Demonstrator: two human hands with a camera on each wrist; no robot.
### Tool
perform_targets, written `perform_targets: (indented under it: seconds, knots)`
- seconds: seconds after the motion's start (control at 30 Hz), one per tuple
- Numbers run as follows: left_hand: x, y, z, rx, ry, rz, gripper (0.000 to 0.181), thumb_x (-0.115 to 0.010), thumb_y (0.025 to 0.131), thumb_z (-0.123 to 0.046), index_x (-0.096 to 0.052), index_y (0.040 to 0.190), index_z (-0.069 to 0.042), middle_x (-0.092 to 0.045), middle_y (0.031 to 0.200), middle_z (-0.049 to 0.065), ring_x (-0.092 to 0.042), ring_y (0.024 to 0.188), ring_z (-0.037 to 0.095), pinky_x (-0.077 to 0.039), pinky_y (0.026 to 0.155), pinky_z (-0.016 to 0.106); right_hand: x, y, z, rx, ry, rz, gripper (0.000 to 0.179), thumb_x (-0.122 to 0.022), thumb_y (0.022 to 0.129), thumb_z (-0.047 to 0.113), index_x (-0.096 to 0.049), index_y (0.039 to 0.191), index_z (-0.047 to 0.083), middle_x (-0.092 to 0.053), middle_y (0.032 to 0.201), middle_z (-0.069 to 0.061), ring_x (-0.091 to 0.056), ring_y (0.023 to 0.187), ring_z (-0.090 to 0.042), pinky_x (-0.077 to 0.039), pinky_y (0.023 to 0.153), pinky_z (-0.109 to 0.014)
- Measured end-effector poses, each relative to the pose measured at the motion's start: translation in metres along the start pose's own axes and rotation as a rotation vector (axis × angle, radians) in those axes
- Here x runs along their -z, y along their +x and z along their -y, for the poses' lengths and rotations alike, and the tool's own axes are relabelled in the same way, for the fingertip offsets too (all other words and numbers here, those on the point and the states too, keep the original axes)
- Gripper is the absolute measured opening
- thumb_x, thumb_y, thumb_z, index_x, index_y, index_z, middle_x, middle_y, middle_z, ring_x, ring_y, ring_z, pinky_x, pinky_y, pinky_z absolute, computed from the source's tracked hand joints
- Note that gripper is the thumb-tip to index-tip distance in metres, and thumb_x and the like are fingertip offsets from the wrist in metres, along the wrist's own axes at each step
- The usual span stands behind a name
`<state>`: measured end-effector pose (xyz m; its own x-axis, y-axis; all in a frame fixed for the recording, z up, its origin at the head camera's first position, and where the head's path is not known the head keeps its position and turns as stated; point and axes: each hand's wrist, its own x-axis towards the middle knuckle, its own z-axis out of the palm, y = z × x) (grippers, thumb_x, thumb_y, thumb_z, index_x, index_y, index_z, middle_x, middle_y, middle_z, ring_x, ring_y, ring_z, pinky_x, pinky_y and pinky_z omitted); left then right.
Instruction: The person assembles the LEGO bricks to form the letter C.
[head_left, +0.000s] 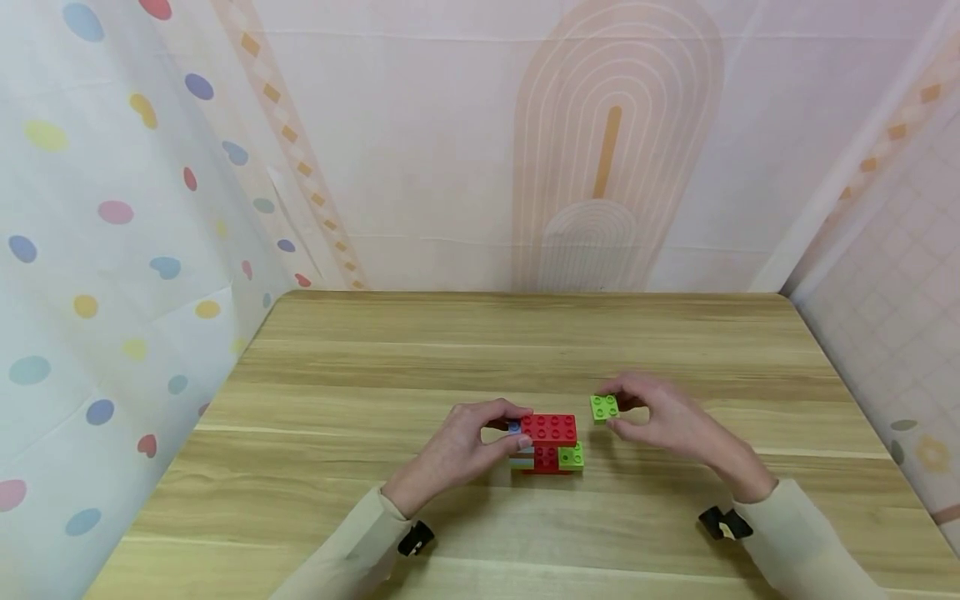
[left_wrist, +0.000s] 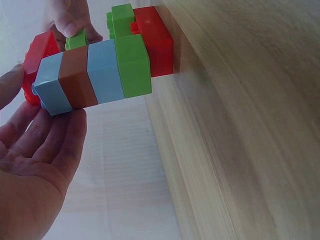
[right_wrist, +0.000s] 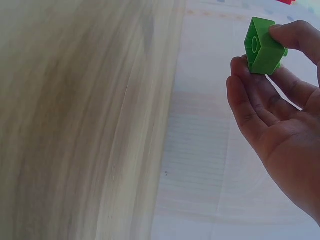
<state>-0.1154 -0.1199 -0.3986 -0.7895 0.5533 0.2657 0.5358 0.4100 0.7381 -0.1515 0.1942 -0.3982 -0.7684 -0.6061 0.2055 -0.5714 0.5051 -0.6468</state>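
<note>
On the table stands a stack of toy building bricks. Its red base brick (left_wrist: 154, 40) carries a green brick (left_wrist: 122, 21) at one end and a column at the other: green, light blue, brown (left_wrist: 77, 77), light blue. A long red brick (head_left: 551, 428) tops the column and overhangs the base. My left hand (head_left: 472, 442) pinches this top brick between thumb and fingers; whether it is pressed fully down I cannot tell. To the right of the stack, my right hand (head_left: 667, 421) holds a small green brick (right_wrist: 265, 47) in the air between thumb and fingers, studs up.
The wooden table (head_left: 420, 333) reaches back to a patterned cloth wall (head_left: 420, 167). Dotted cloth (head_left: 150, 333) hangs along the left side, and another cloth panel (head_left: 885, 317) runs down the right. Black straps (head_left: 417, 538) sit at both wrists.
</note>
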Motion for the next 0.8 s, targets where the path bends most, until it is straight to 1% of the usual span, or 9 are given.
perform_targets:
  seconds: [0.13,0.23,0.47,0.7,0.8]
  knots:
    - [0.000,0.000,0.000,0.006,-0.012,0.003,0.033,-0.067,0.096,-0.029,-0.067,0.121,-0.007,-0.072,0.110,0.000,-0.066,0.101,0.010,-0.057,0.085,0.036,-0.003,-0.001,0.002,0.013,0.006,0.000,0.032,-0.074,0.088,0.013,-0.065,0.119,0.009,-0.067,0.109,0.002,-0.064,0.092,-0.012,-0.057,0.081,-0.037]
    - [0.000,0.000,0.000,0.004,-0.019,0.001,0.033,-0.068,0.096,-0.029,-0.067,0.121,-0.007,-0.072,0.110,0.001,-0.066,0.101,0.011,-0.057,0.084,0.039,-0.005,-0.001,0.003,0.020,0.013,0.007,0.033,-0.074,0.088,0.010,-0.064,0.120,0.010,-0.067,0.111,0.002,-0.064,0.092,-0.011,-0.057,0.081,-0.035]
    - [0.000,0.000,0.000,-0.005,-0.009,-0.010,0.032,-0.068,0.095,-0.027,-0.068,0.121,-0.008,-0.072,0.109,0.000,-0.066,0.100,0.010,-0.056,0.086,0.032,-0.008,-0.002,0.008,0.038,0.011,0.009,0.035,-0.075,0.086,0.007,-0.065,0.119,0.011,-0.067,0.111,0.002,-0.064,0.091,-0.010,-0.057,0.080,-0.034]
    - [-0.001,0.001,0.000,0.008,-0.016,-0.012,0.032,-0.069,0.095,-0.027,-0.068,0.120,-0.008,-0.072,0.109,-0.001,-0.066,0.101,0.010,-0.057,0.083,0.038,-0.011,-0.004,0.011,0.031,0.008,0.020,0.035,-0.075,0.086,0.009,-0.065,0.119,0.011,-0.067,0.112,0.002,-0.064,0.093,-0.011,-0.057,0.081,-0.036]
    - [-0.001,0.001,0.001,0.014,-0.017,-0.009,0.031,-0.069,0.095,-0.027,-0.068,0.120,-0.009,-0.072,0.109,-0.002,-0.066,0.101,0.009,-0.057,0.082,0.038,-0.012,-0.005,0.013,0.025,0.025,0.026,0.035,-0.075,0.085,0.008,-0.065,0.119,0.011,-0.066,0.112,0.002,-0.064,0.093,-0.011,-0.057,0.082,-0.035]
